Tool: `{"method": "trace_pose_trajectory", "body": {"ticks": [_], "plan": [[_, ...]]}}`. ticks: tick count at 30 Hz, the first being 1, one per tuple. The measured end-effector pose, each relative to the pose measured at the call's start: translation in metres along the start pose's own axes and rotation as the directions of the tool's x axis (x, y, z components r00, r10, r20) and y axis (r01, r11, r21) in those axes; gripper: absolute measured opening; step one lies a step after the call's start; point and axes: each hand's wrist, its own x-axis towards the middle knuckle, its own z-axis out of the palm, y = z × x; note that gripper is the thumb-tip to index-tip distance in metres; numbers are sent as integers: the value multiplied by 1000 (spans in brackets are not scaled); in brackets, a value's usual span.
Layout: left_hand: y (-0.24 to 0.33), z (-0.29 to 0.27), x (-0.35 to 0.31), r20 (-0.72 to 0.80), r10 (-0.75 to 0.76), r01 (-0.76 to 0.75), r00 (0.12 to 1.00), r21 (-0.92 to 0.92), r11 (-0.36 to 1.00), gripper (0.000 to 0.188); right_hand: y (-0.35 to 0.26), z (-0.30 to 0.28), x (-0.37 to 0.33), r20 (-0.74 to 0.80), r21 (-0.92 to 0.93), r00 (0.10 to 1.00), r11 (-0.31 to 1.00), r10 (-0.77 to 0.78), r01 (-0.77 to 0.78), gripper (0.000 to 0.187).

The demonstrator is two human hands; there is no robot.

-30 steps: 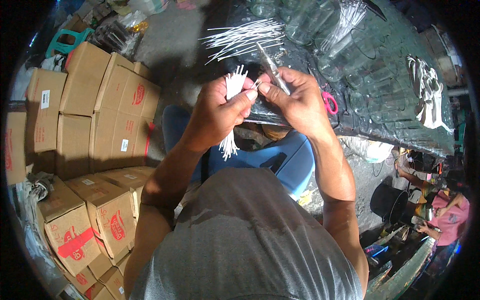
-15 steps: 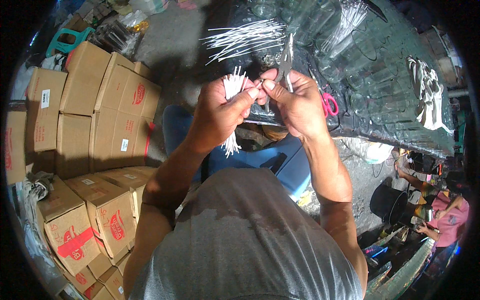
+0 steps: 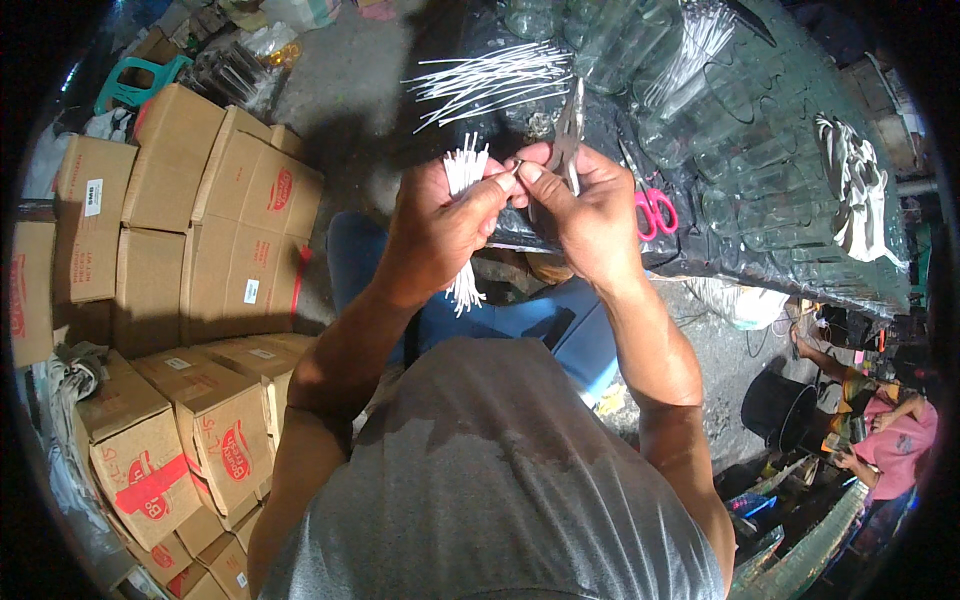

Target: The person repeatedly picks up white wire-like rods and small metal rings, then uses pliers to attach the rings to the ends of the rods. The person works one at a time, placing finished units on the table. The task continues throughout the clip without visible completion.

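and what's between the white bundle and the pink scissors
In the head view, the thumb of the left hand, a tiny unidentifiable piece, then the right hand holding pliers.

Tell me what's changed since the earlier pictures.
The pliers in the right hand have swung: their tip, which leaned left, now leans slightly right. More of the pink-handled scissors shows beside that hand. The left hand still grips its bundle of white strands; the loose white pile lies as before.

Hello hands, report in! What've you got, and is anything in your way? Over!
Left hand: gripping bundle of white strands. Right hand: holding pliers, close to the left. Pink-handled scissors beside right hand; nothing seen blocking either hand.
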Motion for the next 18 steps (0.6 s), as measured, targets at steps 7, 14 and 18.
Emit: {"method": "trace_pose_trajectory", "body": {"ticks": [7,14,18], "plan": [[6,5,-1,-67,-59,49,996,-143,989,11,-12,-1,-4,18,-345,982,921,-187,181,22],[9,0,-2,-178,-33,0,984,-180,984,11,-64,-30,-4,221,-873,974,454,42,178,43],[6,1,0,-155,-11,-24,988,-224,974,11,-59,-39,-2,340,-883,940,336,-24,327,52]]}}
